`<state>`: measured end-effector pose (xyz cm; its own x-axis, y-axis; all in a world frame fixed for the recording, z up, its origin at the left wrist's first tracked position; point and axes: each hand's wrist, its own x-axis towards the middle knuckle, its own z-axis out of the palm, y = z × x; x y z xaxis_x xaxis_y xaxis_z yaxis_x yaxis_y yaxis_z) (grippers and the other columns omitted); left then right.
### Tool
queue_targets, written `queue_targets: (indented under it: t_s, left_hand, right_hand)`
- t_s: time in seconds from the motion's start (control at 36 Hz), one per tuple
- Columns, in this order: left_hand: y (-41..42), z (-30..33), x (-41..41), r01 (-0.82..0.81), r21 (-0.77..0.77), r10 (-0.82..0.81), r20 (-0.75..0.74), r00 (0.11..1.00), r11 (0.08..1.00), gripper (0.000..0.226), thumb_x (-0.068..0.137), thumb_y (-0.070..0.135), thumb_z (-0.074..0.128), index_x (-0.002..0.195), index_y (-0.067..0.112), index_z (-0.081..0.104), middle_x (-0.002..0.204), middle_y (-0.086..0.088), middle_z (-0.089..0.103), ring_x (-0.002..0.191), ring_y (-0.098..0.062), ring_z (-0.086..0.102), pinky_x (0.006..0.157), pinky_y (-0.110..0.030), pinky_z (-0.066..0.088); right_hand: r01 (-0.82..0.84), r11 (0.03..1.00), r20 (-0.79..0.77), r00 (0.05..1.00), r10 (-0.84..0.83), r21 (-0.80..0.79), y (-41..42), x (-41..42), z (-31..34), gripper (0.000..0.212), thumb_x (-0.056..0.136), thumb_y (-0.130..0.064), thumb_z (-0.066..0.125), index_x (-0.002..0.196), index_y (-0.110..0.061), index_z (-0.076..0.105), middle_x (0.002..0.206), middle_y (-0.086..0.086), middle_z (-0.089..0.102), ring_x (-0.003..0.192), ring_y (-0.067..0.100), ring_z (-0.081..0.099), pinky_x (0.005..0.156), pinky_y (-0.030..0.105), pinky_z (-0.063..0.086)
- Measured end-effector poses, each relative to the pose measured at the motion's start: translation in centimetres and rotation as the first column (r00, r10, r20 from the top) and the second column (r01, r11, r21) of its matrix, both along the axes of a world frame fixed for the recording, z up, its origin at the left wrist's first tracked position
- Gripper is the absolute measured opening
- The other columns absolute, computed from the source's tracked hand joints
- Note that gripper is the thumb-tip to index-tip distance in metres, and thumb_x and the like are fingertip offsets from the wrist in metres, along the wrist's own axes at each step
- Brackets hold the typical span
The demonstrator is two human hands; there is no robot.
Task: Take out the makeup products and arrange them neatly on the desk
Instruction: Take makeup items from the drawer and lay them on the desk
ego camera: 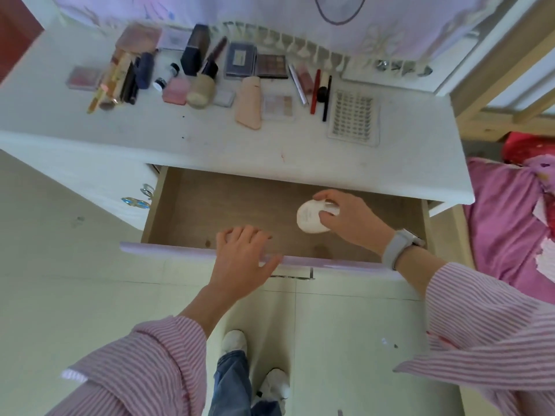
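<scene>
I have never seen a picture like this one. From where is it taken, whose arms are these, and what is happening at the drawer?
The picture comes from one camera worn on a person's head, looking down, so the arms in striped sleeves are that person's own. There is no machine. The right hand holds a round white compact inside the open drawer, which otherwise looks empty. The left hand rests on the drawer's front edge. On the white desk above lie many makeup products, such as palettes, brushes and pencils, in a rough row.
</scene>
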<state>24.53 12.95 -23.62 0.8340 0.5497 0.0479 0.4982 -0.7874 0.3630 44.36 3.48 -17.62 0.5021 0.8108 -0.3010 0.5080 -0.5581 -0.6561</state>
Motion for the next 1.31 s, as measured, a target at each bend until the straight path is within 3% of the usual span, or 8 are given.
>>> queue_targets:
  t_s: [0.11,0.33,0.5,0.61,0.75,0.92,1.06,1.31]
  left_hand:
    - [2.4,2.7,2.8,-0.066,0.079,0.063,0.039,0.997,0.995,0.040,0.076,0.031,0.070,0.110,0.014,0.061,0.114,-0.007,0.061,0.105,-0.028,0.057,0.092,-0.048,0.038]
    - [8.0,4.7,6.8,-0.042,0.097,0.060,-0.194,0.979,0.994,0.060,0.093,0.037,0.042,0.146,0.024,0.015,0.156,-0.006,0.004,0.143,-0.027,0.001,0.113,-0.051,0.006]
    - [10.4,2.4,6.4,0.053,0.127,-0.024,-0.215,0.976,0.991,0.068,0.088,0.039,0.053,0.146,0.021,0.022,0.155,-0.011,0.014,0.143,-0.032,0.008,0.111,-0.056,0.005]
    - [11.2,1.4,6.2,0.083,0.167,-0.059,-0.148,0.987,0.982,0.066,0.079,0.036,0.064,0.136,0.017,0.037,0.146,-0.016,0.036,0.136,-0.038,0.030,0.106,-0.061,0.017]
    - [10.5,1.6,4.0,0.095,0.100,-0.092,-0.042,0.995,0.990,0.047,0.086,0.039,0.040,0.127,0.017,0.044,0.141,-0.013,0.042,0.134,-0.033,0.032,0.108,-0.058,0.022]
    - [7.2,0.6,-1.8,0.165,0.042,-0.168,0.085,0.982,0.985,0.037,0.089,0.037,0.043,0.118,0.016,0.048,0.127,-0.013,0.051,0.115,-0.027,0.045,0.101,-0.048,0.030]
    - [6.4,-1.7,-5.5,0.242,0.087,-0.232,-0.105,0.967,0.966,0.048,0.092,0.051,0.033,0.100,0.015,0.063,0.100,-0.003,0.066,0.091,-0.022,0.056,0.086,-0.039,0.030]
    - [5.9,-1.9,-5.8,0.206,0.130,-0.190,-0.127,0.974,0.970,0.027,0.088,0.031,0.045,0.089,0.012,0.065,0.085,-0.004,0.067,0.074,-0.026,0.059,0.071,-0.038,0.038]
  right_hand:
    - [0.280,0.938,-0.238,0.944,-0.230,0.203,1.9,0.6,2.8,0.033,0.091,-0.008,0.050,0.124,-0.010,0.052,0.114,0.002,0.048,0.102,0.019,0.051,0.063,0.020,0.056]
    - [0.641,0.710,-0.434,0.751,-0.498,0.293,8.6,2.6,3.0,0.048,0.090,-0.002,0.052,0.135,-0.008,0.039,0.130,0.008,0.038,0.105,0.018,0.050,0.088,0.032,0.051]
    - [0.453,0.870,0.100,0.873,-0.477,0.194,10.2,2.1,0.7,0.052,0.092,-0.015,0.051,0.141,-0.011,0.032,0.143,0.009,0.026,0.121,0.021,0.040,0.089,0.011,0.029]
    - [0.363,0.921,0.457,0.802,-0.385,0.138,9.8,1.7,0.3,0.042,0.091,-0.023,0.052,0.131,-0.013,0.047,0.139,0.009,0.039,0.122,0.027,0.039,0.090,0.040,0.043]
    - [0.126,0.926,0.466,0.835,-0.292,0.355,6.6,-1.3,-0.6,0.032,0.087,-0.018,0.049,0.116,-0.007,0.057,0.116,0.012,0.055,0.105,0.021,0.049,0.090,0.031,0.041]
    - [-0.238,0.968,0.588,0.795,0.149,0.077,-1.1,-5.4,-3.9,0.018,0.092,-0.021,0.040,0.103,-0.014,0.053,0.095,0.005,0.065,0.084,0.023,0.060,0.080,0.034,0.037]
    - [-0.234,0.962,0.609,0.746,0.270,-0.139,-5.6,-5.9,-6.3,0.026,0.092,-0.034,0.039,0.108,-0.017,0.050,0.093,0.002,0.065,0.080,0.025,0.061,0.082,0.036,0.036]
    - [0.061,0.994,0.696,0.718,0.022,-0.094,-9.8,-4.5,-7.4,0.023,0.086,-0.024,0.046,0.099,-0.011,0.061,0.096,0.007,0.065,0.085,0.028,0.058,0.086,0.039,0.033]
